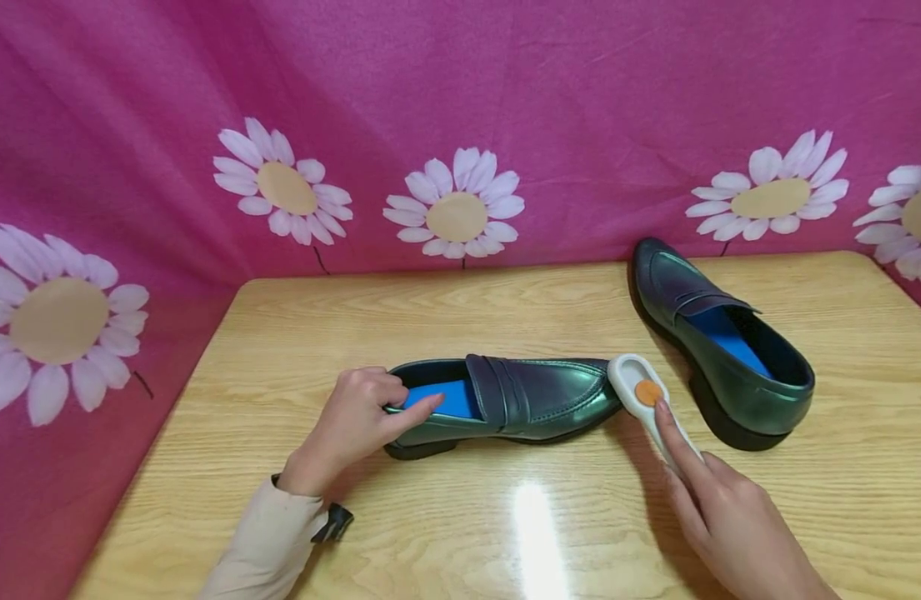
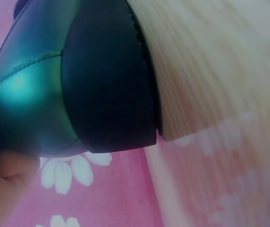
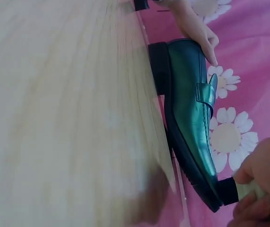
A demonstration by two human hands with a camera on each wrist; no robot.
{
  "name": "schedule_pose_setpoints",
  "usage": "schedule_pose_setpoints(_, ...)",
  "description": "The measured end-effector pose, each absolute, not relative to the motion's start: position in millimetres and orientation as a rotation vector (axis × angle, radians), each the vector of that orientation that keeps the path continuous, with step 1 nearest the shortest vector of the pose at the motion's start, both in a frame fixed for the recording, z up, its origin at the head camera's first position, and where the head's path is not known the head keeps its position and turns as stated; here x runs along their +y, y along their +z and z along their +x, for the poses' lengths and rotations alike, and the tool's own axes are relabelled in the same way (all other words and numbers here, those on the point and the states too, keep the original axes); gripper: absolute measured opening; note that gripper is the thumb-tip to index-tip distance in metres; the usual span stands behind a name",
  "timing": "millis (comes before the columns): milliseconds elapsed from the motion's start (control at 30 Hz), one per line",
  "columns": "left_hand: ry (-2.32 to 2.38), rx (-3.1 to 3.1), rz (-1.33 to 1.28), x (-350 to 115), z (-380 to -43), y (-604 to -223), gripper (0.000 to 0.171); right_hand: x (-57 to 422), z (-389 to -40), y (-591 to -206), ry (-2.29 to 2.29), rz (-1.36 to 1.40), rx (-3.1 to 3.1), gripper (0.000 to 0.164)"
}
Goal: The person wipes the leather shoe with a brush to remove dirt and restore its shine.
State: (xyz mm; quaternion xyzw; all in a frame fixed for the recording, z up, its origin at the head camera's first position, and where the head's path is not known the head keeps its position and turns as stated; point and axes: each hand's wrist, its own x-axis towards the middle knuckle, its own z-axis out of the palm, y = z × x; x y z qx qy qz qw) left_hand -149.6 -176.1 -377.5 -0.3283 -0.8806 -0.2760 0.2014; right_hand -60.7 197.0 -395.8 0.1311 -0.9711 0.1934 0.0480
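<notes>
A dark green-purple loafer [image 1: 561,392] with a blue insole lies sideways on the table, toe to the right. At its heel end my left hand [image 1: 355,421] grips the back rim, thumb over the opening. The left wrist view shows the black heel [image 2: 111,85] close up. In my right hand [image 1: 738,512] is a white-handled shoe brush [image 1: 631,368] with an orange spot, the index finger lying along it. Its black underside [image 3: 228,190] meets the loafer's toe in the right wrist view. Whether it is bristle or sponge, I cannot tell.
The matching loafer [image 1: 768,404] stands at the right, toe pointing to the back, near the brush. Beneath everything is a wooden table [image 1: 445,525]. A pink cloth [image 1: 580,100] with white daisies hangs behind and along the left side.
</notes>
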Motion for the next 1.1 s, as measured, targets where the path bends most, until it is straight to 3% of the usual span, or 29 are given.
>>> schedule_pose_setpoints(267, -0.757, -2.459, -0.898, -179.0, -148.5, -379.5, 0.06, 182.5, -51.3, -399.6, 0.661, 0.712, -2.914, 0.079)
schedule_pose_setpoints(567, -0.732, -2.416, -0.921, -176.6, -149.9, -379.2, 0.058, 190.5, -57.3, -395.5, 0.595, 0.423, -2.988, 0.083)
schedule_pose_setpoints(1100, -0.716, -2.42, -0.919, -175.3, -149.6, -377.5, 0.059, 149.4, -40.9, -395.1, 0.954, 0.664, -2.891, 0.065)
